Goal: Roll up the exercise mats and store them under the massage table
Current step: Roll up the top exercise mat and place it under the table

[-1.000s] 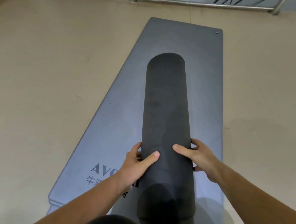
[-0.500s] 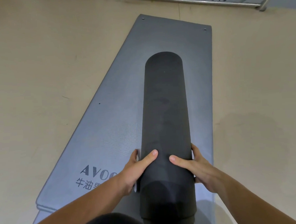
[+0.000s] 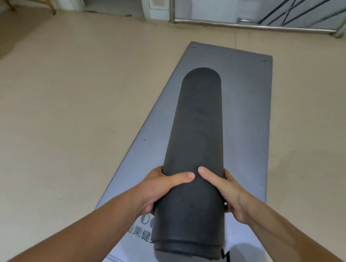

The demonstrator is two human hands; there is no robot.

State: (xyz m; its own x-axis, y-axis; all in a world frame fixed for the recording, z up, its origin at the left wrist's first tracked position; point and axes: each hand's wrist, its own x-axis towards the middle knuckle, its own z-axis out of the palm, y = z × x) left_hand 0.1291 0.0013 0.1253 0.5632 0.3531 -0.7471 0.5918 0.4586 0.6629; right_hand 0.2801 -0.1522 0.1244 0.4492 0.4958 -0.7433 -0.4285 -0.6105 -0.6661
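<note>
Over floor mat [image 3: 247,107], left hand [image 3: 157,189] and right hand [image 3: 229,194] grip rolled mat [image 3: 198,129], half-hiding logo [image 3: 141,232]

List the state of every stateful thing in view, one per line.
black mat: fully rolled, held lengthwise over the grey mat; cannot tell whether its far end touches it.
grey mat: unrolled, flat on the floor.
left hand: grips the roll's left side, thumb on top.
right hand: grips the roll's right side, thumb on top.
</note>
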